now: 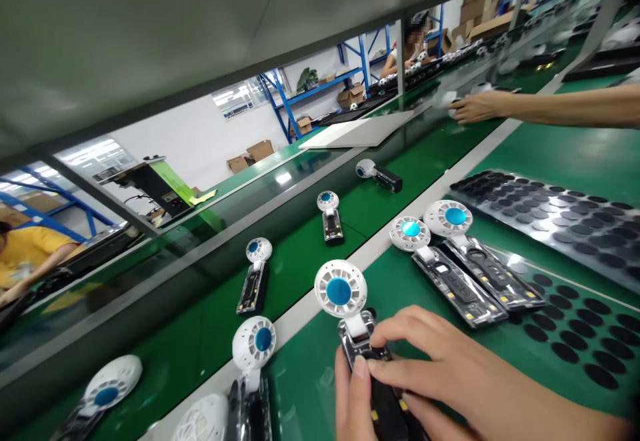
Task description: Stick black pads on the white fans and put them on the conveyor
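Note:
A small white handheld fan (341, 290) with a blue hub lies on the green bench, its open black handle pointing toward me. My left hand (351, 398) grips the handle from the left, thumb on top. My right hand (453, 371) reaches across from the right, and its fingertips press on the same handle just below the fan head. The lower end of the handle is hidden under both hands.
Two more fans (411, 230) (455, 217) with open handles lie to the right. Sheets of black round pads (575, 334) (550, 211) cover the bench's right side. Several fans (258, 252) ride the conveyor belt (300, 248). A co-worker's hand (477, 106) reaches over the belt farther along.

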Motion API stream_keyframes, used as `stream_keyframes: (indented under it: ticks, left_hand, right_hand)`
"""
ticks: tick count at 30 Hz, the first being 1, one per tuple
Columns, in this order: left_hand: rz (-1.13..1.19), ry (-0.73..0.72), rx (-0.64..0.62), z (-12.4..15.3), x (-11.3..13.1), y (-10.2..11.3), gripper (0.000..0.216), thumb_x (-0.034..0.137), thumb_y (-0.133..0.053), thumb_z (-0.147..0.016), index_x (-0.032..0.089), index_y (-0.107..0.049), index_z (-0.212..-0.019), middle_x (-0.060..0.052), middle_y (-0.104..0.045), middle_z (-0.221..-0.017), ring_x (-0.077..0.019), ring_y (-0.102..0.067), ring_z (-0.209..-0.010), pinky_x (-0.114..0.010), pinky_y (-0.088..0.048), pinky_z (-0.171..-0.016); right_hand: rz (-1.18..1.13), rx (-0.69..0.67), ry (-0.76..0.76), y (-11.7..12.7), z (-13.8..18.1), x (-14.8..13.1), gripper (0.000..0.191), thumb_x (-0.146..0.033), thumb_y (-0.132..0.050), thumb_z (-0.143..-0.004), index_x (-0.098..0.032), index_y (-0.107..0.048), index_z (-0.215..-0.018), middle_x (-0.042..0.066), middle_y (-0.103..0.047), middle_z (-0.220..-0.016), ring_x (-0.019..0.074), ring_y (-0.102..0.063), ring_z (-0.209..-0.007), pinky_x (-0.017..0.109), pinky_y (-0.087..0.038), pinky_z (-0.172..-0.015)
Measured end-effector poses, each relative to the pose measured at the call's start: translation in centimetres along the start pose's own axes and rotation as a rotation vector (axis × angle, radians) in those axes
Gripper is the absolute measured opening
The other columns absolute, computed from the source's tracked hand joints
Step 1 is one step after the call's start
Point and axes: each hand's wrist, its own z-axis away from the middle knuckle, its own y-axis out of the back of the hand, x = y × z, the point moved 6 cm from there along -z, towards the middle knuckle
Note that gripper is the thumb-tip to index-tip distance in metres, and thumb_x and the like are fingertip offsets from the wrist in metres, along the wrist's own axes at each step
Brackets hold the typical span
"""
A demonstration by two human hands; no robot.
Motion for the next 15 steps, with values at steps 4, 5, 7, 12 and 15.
stream_keyframes:
  ticks: [4, 5, 7, 12, 15]
  left_hand:
    - [-0.101, -0.128, -0.014, 0.1, 3.6, -0.2, 0.052, 0.048, -0.062, -0.067, 0.015, -0.051, -0.105, -0.010, -0.069, -0.084, -0.0227, -0.067, -0.071, -0.029, -0.051, -0.062]
    - [-0.173, -0.184, -0.037, 0.1, 5.1, -0.5, 0.046, 0.046, -0.057, -0.071, 0.014, -0.050, -0.103, -0.010, -0.069, -0.080, -0.0204, -0.066, -0.066, -0.028, -0.051, -0.059]
    - [-0.332, -0.285, -0.064, -0.3, 8.0, -1.1, 0.036, 0.040, -0.048, -0.079, 0.015, -0.045, -0.104, -0.007, -0.067, -0.074, -0.0158, -0.064, -0.059, -0.026, -0.050, -0.055]
    - [-0.664, -0.421, -0.042, -5.0, 13.5, -2.2, 0.026, 0.030, -0.047, -0.083, 0.017, -0.047, -0.105, -0.001, -0.061, -0.075, -0.0146, -0.061, -0.065, -0.028, -0.049, -0.057]
    - [-0.924, -0.451, 0.044, -10.0, 15.0, -3.0, 0.022, 0.030, -0.052, -0.082, 0.015, -0.056, -0.097, -0.003, -0.061, -0.089, -0.0149, -0.059, -0.076, -0.034, -0.049, -0.070]
  right_hand:
    - [-0.367, 0.101, -0.064, -0.1, -0.3, 1.4, 0.032, -0.009, -0.038, -0.083, -0.028, -0.059, -0.096, 0.000, -0.053, -0.112, 0.0145, -0.049, -0.108, 0.027, -0.041, -0.092]
    - [-0.405, 0.130, -0.099, -0.6, -0.4, 2.0, 0.030, -0.009, -0.037, -0.083, -0.027, -0.058, -0.093, 0.001, -0.054, -0.109, 0.0134, -0.050, -0.106, 0.025, -0.042, -0.092]
    - [-0.367, 0.132, -0.117, -1.9, -0.7, 2.5, 0.028, -0.006, -0.038, -0.081, -0.024, -0.057, -0.090, 0.002, -0.056, -0.102, 0.0136, -0.052, -0.100, 0.025, -0.043, -0.089]
    - [0.018, -0.035, -0.053, -6.0, -1.0, 2.0, 0.020, -0.006, -0.056, -0.071, -0.024, -0.061, -0.079, 0.002, -0.060, -0.091, 0.0193, -0.055, -0.086, 0.032, -0.046, -0.076]
    - [0.188, -0.041, 0.027, -7.6, -1.1, 1.9, 0.011, -0.018, -0.066, -0.070, -0.025, -0.059, -0.075, 0.000, -0.062, -0.089, 0.0217, -0.056, -0.084, 0.034, -0.045, -0.070]
